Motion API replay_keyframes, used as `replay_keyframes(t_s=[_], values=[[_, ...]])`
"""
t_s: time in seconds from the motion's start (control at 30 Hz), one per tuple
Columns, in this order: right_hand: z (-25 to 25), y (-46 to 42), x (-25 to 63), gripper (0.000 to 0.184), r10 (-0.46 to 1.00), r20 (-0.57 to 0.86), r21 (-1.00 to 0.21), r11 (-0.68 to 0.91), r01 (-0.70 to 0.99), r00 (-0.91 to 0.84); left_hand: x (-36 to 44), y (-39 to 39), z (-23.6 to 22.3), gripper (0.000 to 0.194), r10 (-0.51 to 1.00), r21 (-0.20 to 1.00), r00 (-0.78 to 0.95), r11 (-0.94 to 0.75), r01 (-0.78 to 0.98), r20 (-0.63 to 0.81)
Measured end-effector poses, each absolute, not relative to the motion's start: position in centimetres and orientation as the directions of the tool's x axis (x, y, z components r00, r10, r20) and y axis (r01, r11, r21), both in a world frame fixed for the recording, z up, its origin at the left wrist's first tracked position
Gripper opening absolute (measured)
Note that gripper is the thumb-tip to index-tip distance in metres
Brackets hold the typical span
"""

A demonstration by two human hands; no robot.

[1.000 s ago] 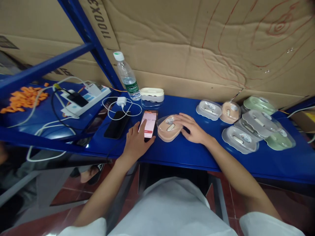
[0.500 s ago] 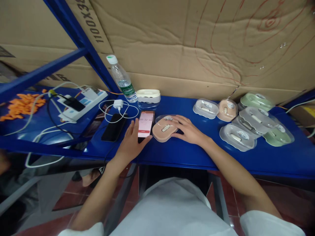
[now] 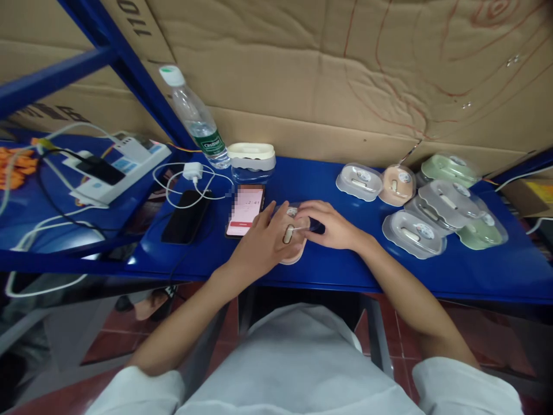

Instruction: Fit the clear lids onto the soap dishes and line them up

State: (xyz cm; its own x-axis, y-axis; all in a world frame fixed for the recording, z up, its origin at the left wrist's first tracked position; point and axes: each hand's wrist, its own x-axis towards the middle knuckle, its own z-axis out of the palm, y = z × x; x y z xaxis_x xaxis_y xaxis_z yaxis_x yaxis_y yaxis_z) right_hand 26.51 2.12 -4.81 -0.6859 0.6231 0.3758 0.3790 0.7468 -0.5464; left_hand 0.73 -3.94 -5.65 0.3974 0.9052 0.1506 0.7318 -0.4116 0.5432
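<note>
Both hands hold a peach-coloured plastic box (image 3: 294,255) with a clear cover and a pale oval handle on top. My left hand (image 3: 263,239) wraps over its left side, hiding much of that edge. My right hand (image 3: 330,223) grips the far right side, fingers curled on the clear plastic. Just left of the box, a phone (image 3: 242,207) lies face up with a timer on its pink-white screen. My left fingertips come close to the phone's right edge.
Several grey, green and peach covered boxes (image 3: 415,233) stand at the right, some stacked. A cream-topped box (image 3: 253,157) and water bottle (image 3: 203,129) stand at the back. A dark phone (image 3: 185,218), white charger (image 3: 192,170), cables and power strip (image 3: 121,173) lie left.
My left hand has moved right from the phone onto the peach box. The box has turned and shifted slightly towards me. My right hand stays on it. The camera view has shifted.
</note>
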Motion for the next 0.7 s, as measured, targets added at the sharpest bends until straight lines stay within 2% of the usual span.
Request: replay_keyframes(t_s=[0.1, 0.2, 0.3, 0.43, 0.57, 0.7], values=[[-3.8, 2.0, 27.2, 0.039, 0.636, 0.274, -0.556, 0.716, 0.421, -0.721, 1.9, -5.4, -5.8, 0.111, 0.851, 0.475, 0.482, -0.519, 0.711, 0.208], [-3.2, 2.1, 28.2, 0.057, 0.667, 0.205, -0.548, 0.684, 0.481, -0.716, 3.1, -5.1, -5.6, 0.105, 0.785, 0.432, 0.563, -0.616, 0.659, 0.26], [-3.2, 2.9, 29.3, 0.071, 0.719, 0.208, -0.533, 0.652, 0.539, -0.664, 3.1, -2.3, -4.9, 0.095, 0.661, 0.488, 0.707, -0.718, 0.497, 0.253], [-4.0, 4.4, 30.8, 0.075, 0.741, 0.212, -0.517, 0.638, 0.571, -0.637, 1.9, 3.3, -3.9, 0.101, 0.517, 0.58, 0.84, -0.74, 0.34, 0.168], [-4.5, 4.6, 30.7, 0.079, 0.768, 0.236, -0.48, 0.625, 0.616, -0.595, 1.0, 7.0, -3.7, 0.114, 0.592, 0.577, 0.8, -0.688, 0.44, 0.095], [-4.7, 3.9, 29.4, 0.082, 0.755, 0.256, -0.416, 0.649, 0.636, -0.603, 0.9, 6.8, -4.2, 0.104, 0.58, 0.55, 0.799, -0.724, 0.416, 0.16]])
